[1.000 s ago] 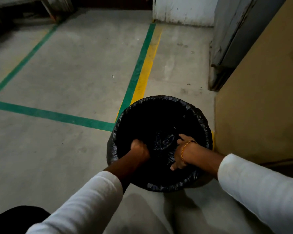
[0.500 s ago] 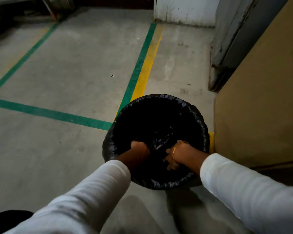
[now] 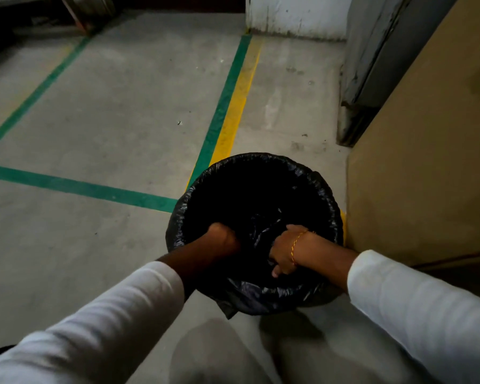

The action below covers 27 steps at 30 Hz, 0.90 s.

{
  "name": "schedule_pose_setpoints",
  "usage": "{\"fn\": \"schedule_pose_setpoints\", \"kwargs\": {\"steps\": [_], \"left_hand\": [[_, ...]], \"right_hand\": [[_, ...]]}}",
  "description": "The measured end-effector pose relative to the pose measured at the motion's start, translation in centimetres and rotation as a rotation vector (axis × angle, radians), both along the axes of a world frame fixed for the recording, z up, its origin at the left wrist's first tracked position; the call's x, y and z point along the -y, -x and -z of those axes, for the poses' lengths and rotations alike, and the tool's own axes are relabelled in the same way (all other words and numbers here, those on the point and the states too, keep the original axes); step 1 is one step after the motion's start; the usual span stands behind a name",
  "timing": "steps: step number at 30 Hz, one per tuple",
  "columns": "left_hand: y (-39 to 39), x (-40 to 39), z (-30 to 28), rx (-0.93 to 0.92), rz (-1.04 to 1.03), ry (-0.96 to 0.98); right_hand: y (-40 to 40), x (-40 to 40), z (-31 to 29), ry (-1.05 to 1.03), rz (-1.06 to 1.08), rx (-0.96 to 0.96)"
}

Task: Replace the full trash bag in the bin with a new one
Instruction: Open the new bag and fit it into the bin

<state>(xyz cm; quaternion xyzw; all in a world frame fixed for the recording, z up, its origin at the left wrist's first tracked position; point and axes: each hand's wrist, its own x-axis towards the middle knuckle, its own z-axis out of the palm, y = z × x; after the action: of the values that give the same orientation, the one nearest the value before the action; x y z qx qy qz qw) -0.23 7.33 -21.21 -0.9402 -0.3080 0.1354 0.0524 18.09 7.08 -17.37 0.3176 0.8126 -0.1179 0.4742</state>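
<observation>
A round bin stands on the concrete floor, lined with a black trash bag (image 3: 327,195) whose edge is folded over the rim. Both my arms, in white sleeves, reach down into it. My left hand (image 3: 222,238) is sunk inside near the left wall, its fingers hidden in the dark. My right hand (image 3: 284,252), with a thin gold bracelet at the wrist, is closed on crumpled black plastic near the middle of the bin. A loose flap of bag (image 3: 230,307) hangs below the near rim. The bin's own wall is hidden by the bag.
A tan wall (image 3: 427,162) rises right beside the bin. A worn grey door frame (image 3: 372,65) stands behind it. Green (image 3: 75,187) and yellow (image 3: 239,101) lines cross the floor to the left and beyond.
Both hands stay inside the bin. My right hand has shifted slightly left and gathered more plastic; a flap of bag now hangs below the near rim.
</observation>
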Motion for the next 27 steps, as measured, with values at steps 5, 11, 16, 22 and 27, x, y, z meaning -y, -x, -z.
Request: {"fn": "schedule_pose_setpoints", "kwargs": {"steps": [5,11,16,22,27], "left_hand": [[-3.4,-0.8,-2.4,-0.239,-0.311,0.335],[-2.9,-0.2,-5.5,-0.268,-0.451,0.463],[-0.9,-0.8,-10.3,0.301,-0.505,0.429],[5.1,3.2,-11.1,1.275,-1.286,0.128],[2.6,7.3,-7.7,1.892,-1.571,1.074]], "right_hand": [[1.1,-0.3,-2.0,-0.173,-0.08,-0.256],[1.3,-1.7,-1.8,-0.161,-0.004,-0.169],[-0.4,-1.9,-5.3,-0.366,0.152,-0.708],[-6.3,-1.1,-6.7,-0.839,0.854,-1.309],[-6.1,2.4,-4.2,-0.355,1.548,-1.454]]}}
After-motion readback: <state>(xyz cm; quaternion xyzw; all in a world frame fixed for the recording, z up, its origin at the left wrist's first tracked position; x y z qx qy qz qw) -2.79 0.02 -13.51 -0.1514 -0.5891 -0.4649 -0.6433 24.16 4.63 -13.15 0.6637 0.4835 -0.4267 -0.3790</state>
